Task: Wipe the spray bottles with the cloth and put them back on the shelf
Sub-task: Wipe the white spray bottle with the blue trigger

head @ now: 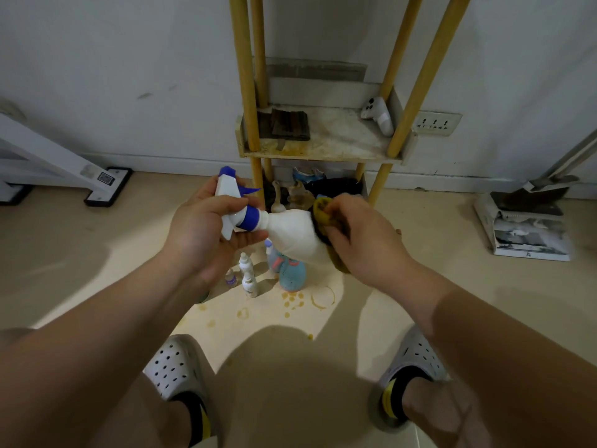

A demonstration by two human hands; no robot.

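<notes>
White plastic spray bottle (292, 232) with a blue-and-white trigger head lies tipped sideways in the air in front of the yellow-posted shelf (323, 147). Left hand (206, 234) is curled around its neck and trigger. Right hand (358, 240) is closed on a mustard-yellow cloth (323, 211), pressing it against the bottle's base. Below, on the stained beige floor (97, 270), stand a speckled teal spray bottle (292, 276) and 3 small white bottles (248, 279).

Single head-worn wide-angle view, looking forward and down.
Close above both hands: left hand (206, 234), right hand (361, 240); shelf (323, 150) against the wall straight ahead, floor and feet at bottom edge.
</notes>
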